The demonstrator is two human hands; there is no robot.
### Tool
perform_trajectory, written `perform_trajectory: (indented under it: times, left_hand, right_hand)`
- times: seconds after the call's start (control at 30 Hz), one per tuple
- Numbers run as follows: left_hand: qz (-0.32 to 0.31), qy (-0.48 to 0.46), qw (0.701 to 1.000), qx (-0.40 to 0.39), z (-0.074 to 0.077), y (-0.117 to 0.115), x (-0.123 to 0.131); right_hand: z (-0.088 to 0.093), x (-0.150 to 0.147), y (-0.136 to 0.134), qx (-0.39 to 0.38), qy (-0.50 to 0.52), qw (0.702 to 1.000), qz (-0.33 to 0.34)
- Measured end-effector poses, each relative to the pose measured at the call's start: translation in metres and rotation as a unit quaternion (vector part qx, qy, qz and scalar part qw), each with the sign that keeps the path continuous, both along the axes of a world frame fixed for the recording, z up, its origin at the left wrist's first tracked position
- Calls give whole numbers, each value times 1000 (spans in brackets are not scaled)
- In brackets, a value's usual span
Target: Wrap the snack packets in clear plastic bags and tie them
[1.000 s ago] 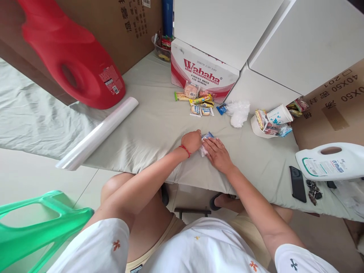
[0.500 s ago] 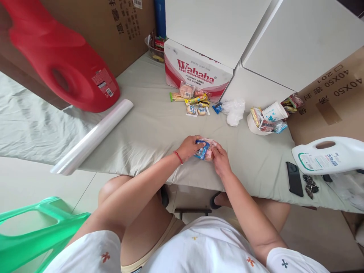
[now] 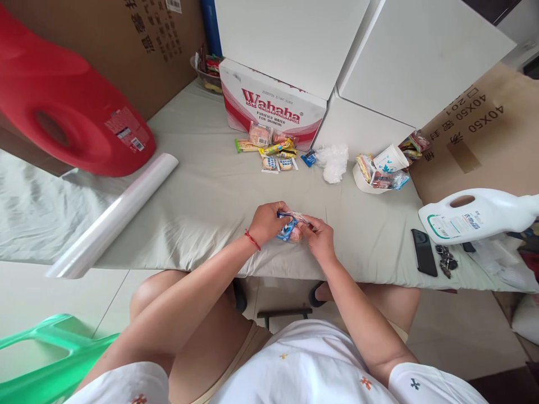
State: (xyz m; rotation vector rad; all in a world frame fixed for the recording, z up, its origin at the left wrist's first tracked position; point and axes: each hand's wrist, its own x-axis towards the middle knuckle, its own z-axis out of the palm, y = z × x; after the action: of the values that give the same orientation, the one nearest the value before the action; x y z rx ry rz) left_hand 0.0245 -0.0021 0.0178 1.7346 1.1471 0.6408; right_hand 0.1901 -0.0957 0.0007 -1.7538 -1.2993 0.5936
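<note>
A small plastic snack packet (image 3: 290, 230), blue on its left side and pinkish on its right, is held between both hands just above the cloth-covered surface (image 3: 210, 213). My left hand (image 3: 269, 220), with a red string at the wrist, is closed on the blue side. The fingers of my right hand (image 3: 319, 235) pinch the packet's upper right edge. Whether the wrapper is torn cannot be made out. Beyond the hands lie several wrapped snacks (image 3: 275, 148) and a crumpled clear plastic bag (image 3: 332, 161).
A Wahaha carton (image 3: 273, 106) stands at the back. To the left are a red jug (image 3: 76, 112) and a plastic film roll (image 3: 113, 216). On the right sit a snack bowl (image 3: 370, 182), a white bottle (image 3: 475, 216), a phone (image 3: 424, 252) and keys (image 3: 446, 261). A green stool (image 3: 54, 359) is at lower left.
The camera view has turned, so the surroundings sit differently in the picture. My right hand's fingers have moved to the packet's upper edge, and the packet looks more bunched.
</note>
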Motion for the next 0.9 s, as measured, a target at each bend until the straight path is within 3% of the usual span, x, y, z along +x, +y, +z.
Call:
perform_trajectory:
  times: [0.1,0.2,0.3,0.43,0.57,0.73,0.8,0.9]
  left_hand:
    - [-7,19,1000,17,2,0,0]
    - [-26,15,999,21,2,1,-1]
    - [-52,-4,998,26,3,-1,-1]
    - [-99,-48,994,14,5,-10,-2]
    - [-95,-79,992,-25,2,-22,-2]
    - [-19,-121,992,-33,5,-20,-10]
    - [4,-111,993,-27,7,-16,-15]
    - [12,-82,996,-26,5,-12,-18]
  right_hand:
    - [6,-2,-6,43,-76,996,7]
    - [12,-1,-7,35,-109,993,20]
    - [18,6,-4,-36,-31,997,55]
    - [23,13,-5,-117,85,981,131]
    - [24,15,-17,-162,150,966,131]
    - [40,57,-24,-178,262,947,45]
    - [57,91,-12,-135,297,944,-36]
    - [90,149,28,-22,327,926,-188]
